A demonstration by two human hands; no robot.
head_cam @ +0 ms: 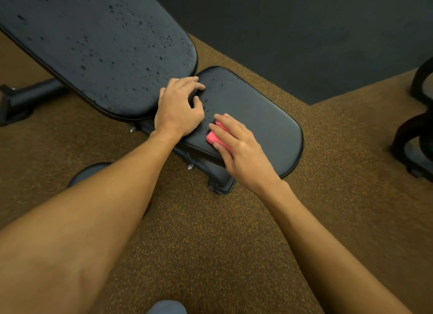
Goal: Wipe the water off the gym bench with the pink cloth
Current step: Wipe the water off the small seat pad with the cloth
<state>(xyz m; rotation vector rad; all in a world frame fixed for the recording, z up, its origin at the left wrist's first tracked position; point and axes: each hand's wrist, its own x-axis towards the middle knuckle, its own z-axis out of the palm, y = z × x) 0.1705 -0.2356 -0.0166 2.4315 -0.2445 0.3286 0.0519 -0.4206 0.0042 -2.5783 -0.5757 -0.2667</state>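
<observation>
**pink cloth pressed to the seat pad, back pad beaded with water**

the pink cloth (pixel 214 137) lies folded near a corner of the gym bench's seat pad (pixel 262 117). it sits under the right hand (pixel 241 149), whose fairly straight fingers press it flat, thumb at its edge, likely for even pressure in a wiping stroke. the left hand (pixel 179 107) holds nothing and rests loosely bent fingers on the seat pad by the gap, seemingly as a brace. water drops (pixel 161 58) dot the back pad (pixel 93 51) and the seat beside the hands. below is speckled brown floor (pixel 210 231), with a dark mat (pixel 304 32) beyond.
</observation>
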